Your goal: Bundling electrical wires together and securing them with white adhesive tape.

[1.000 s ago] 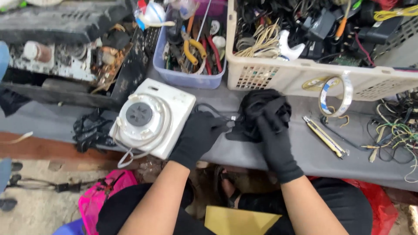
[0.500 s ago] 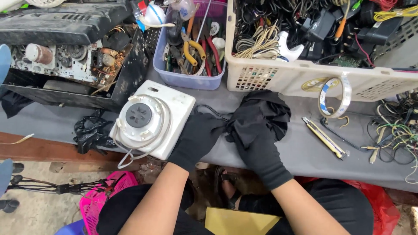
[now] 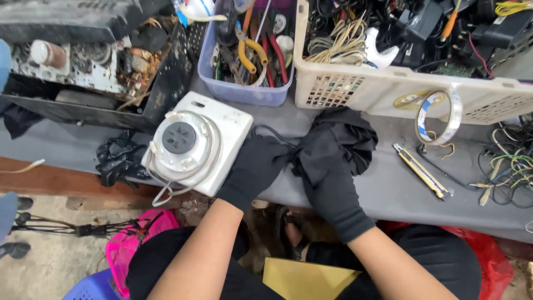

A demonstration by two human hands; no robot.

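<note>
Nearest me, below the bench edge, I see a yellow envelope-like sheet (image 3: pixel 302 279) over my lap, a pink basket (image 3: pixel 133 244) on the floor to the left and a red bag (image 3: pixel 488 261) to the right.

On the grey bench (image 3: pixel 388 189) both of my hands wear black gloves. My left hand (image 3: pixel 256 166) lies curled against the right edge of the white square appliance base (image 3: pixel 199 145), fingers bent toward the black cloth (image 3: pixel 344 141); I cannot tell whether it actually pinches a fold. My right hand (image 3: pixel 327 166) rests on top of the cloth with its fingers pressed together, gathering the fabric under the palm. The cloth is bunched just right of the appliance base, touching both hands, in front of the white basket.

A crumpled black plastic bag (image 3: pixel 116 158) lies left of the base. To the right of the cloth sits a yellow utility knife (image 3: pixel 423 172), and beyond it loose coloured wires (image 3: pixel 508 166).

Farther back, a tape roll (image 3: pixel 438 114) leans on the white plastic basket (image 3: pixel 383 91) full of cables and adapters. Left of that stands a blue tub (image 3: pixel 244 91) with pliers and screwdrivers, and at far left an opened, dusty old metal chassis (image 3: pixel 83 61), close behind the base.
</note>
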